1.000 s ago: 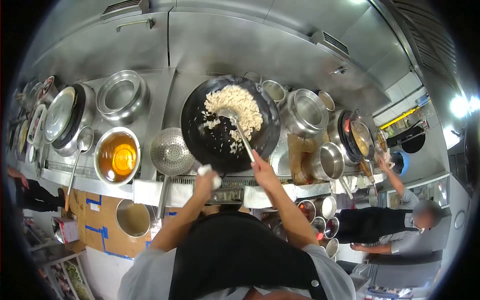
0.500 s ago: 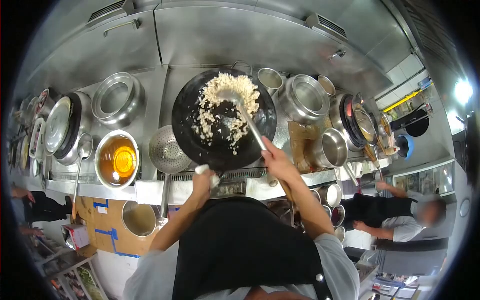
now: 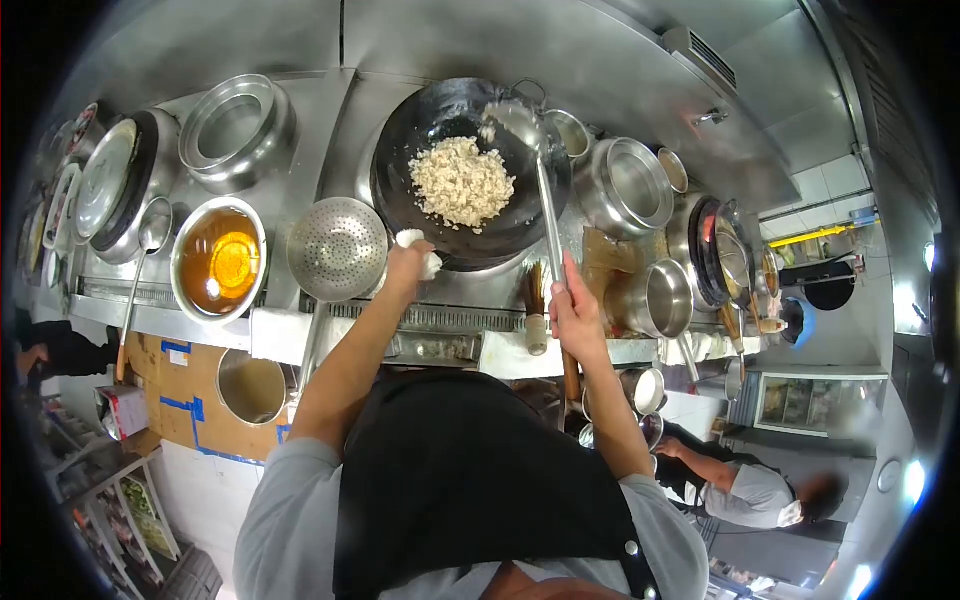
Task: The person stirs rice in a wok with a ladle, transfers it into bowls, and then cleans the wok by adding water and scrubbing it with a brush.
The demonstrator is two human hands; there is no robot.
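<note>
Right hand (image 3: 577,312) wrapped around the ladle (image 3: 545,205) handle, bowl up over the wok (image 3: 470,170) far rim. Left hand (image 3: 405,268) clamps a white cloth (image 3: 421,252) on the wok's near edge. Rice (image 3: 462,182) piled mid-wok. Strainer (image 3: 337,248) just left, oil bowl (image 3: 219,260) beyond that

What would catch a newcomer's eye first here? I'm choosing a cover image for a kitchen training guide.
The black wok at the top centre, with a pale heap of rice inside. The right hand grips a long ladle whose bowl sits at the wok's far rim, while the left hand holds the near rim through a white cloth. To the left, a bowl of amber oil glows beside a round strainer.
</note>
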